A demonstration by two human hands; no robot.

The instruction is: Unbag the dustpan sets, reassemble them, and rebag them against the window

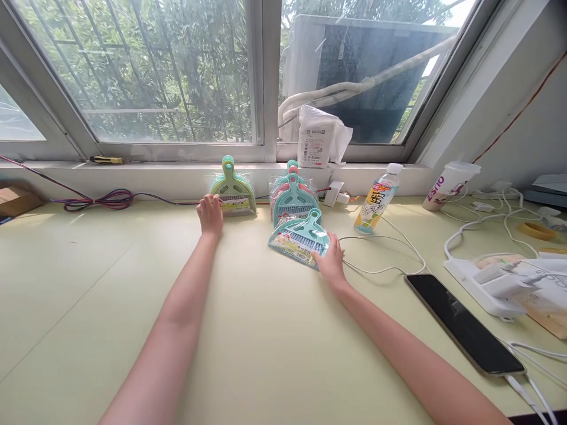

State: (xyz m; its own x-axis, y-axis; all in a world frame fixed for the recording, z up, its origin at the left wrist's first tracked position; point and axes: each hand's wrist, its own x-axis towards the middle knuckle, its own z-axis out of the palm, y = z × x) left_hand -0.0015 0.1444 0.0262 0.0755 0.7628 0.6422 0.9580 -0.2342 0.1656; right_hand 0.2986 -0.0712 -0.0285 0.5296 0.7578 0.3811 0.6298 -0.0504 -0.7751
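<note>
Small dustpan-and-brush sets in clear plastic bags stand against the wall under the window. My left hand (210,214) is closed on the left edge of a green dustpan set (234,192), which leans upright with more behind it. To the right is an upright stack of blue and pink dustpan sets (293,192). In front of that stack, a light blue dustpan set (301,239) lies tilted, handle toward the back. My right hand (331,260) grips its right corner, thumb on the front; the fingers behind are partly hidden.
A drink bottle (378,200) and a paper cup (449,186) stand at the right. Nearer lie a phone (465,323) and a power strip (487,289) with white cables. A wrapped package (316,139) rests on the sill; a screwdriver (106,160) and coiled wires (104,199) are left.
</note>
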